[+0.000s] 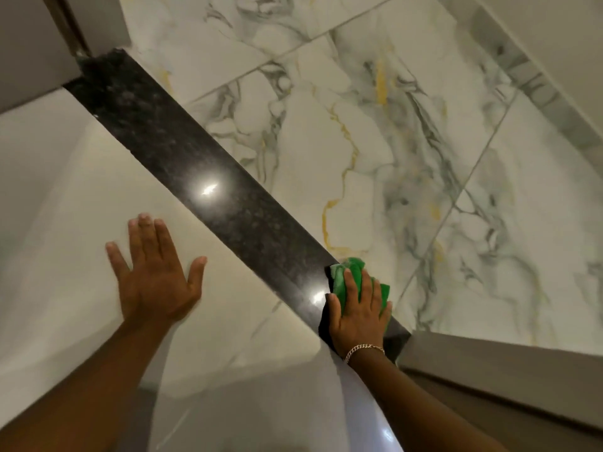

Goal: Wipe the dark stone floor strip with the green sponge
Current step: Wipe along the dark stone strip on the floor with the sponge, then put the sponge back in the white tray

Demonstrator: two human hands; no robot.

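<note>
A dark speckled stone floor strip runs diagonally from the upper left to the lower right, with two bright light reflections on it. My right hand, with a gold bracelet on its wrist, presses flat on the green sponge at the strip's lower right end. The sponge sticks out beyond my fingertips and partly overlaps the marble tile beside the strip. My left hand lies flat with fingers spread on the pale floor to the left of the strip and holds nothing.
White marble tiles with grey and gold veins lie to the right of the strip. A plain pale floor lies to its left. Grey door frames stand at the upper left and lower right ends of the strip.
</note>
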